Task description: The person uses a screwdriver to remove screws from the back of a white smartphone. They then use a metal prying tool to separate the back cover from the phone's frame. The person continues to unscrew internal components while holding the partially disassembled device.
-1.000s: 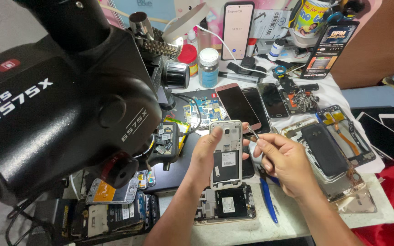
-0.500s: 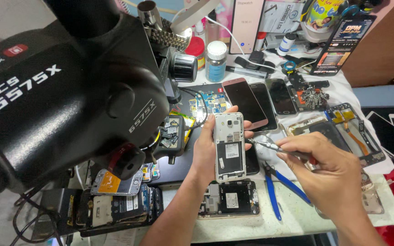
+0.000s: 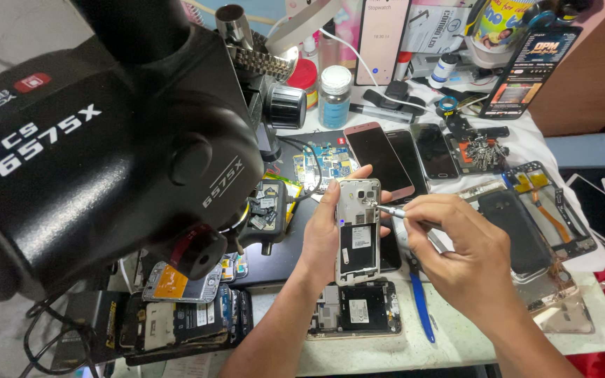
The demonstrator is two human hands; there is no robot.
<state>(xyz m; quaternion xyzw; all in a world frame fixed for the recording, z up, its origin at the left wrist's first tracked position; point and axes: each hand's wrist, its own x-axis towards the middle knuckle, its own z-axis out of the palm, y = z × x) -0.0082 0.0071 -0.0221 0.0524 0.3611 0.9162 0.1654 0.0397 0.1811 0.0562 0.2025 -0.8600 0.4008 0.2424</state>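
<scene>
My left hand (image 3: 325, 234) holds an opened white phone (image 3: 358, 229) upright above the bench, its back cover off and its black battery bay showing. My right hand (image 3: 460, 248) grips a thin metal screwdriver (image 3: 395, 212), whose tip touches the right edge of the phone near its top. Below the held phone another opened phone (image 3: 356, 310) lies flat on the bench. A blue-handled tool (image 3: 421, 304) lies beside it under my right wrist.
A large black microscope head (image 3: 99, 154) fills the left. Three dark-screened phones (image 3: 404, 157) lie behind my hands, with a circuit board (image 3: 320, 164), jars (image 3: 335, 96), a pile of screws (image 3: 486, 150) and several dismantled phones (image 3: 176, 308) and frames (image 3: 540, 220) around.
The camera has moved closer and lower. My right hand came in from the right and brought the screwdriver tip onto the phone's upper right edge. The left hand keeps holding the phone.
</scene>
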